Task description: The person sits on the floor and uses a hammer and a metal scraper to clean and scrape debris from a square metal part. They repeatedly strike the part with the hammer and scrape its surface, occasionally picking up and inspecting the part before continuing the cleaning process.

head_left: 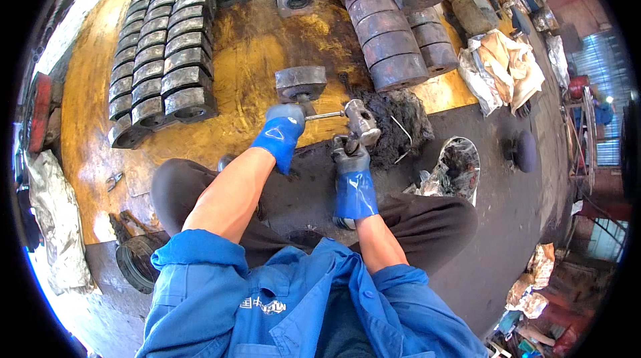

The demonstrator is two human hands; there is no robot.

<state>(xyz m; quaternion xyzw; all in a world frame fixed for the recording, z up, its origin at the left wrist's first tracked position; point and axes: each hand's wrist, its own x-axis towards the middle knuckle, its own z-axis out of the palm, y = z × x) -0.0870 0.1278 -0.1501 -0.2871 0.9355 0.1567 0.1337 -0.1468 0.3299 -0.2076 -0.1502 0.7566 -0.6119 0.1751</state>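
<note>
My left hand (pixel 286 119), in a blue and grey glove, is closed round a thin metal rod (pixel 325 115). The rod's right end meets or overlaps the steel head of a hammer (pixel 361 123); I cannot tell if they touch. Just below that head, my right hand (pixel 352 159), in a dark-palmed blue glove, is closed on the hammer, whose handle is mostly hidden. Beyond my left fingers sits a dark, curved metal block (pixel 300 79). To the right of the hammer lies a heap of black, fibrous waste (pixel 400 124) with a bent pale wire (pixel 403 136) on it.
Rows of curved metal blocks (pixel 189 47) stand at the far left of the stained yellow board (pixel 254 51). Dark cylinders (pixel 394 57) lie stacked at the far right, beside crumpled wrapping (pixel 504 67). Pliers (pixel 115 181) and a black ring (pixel 135 264) lie left of my knee.
</note>
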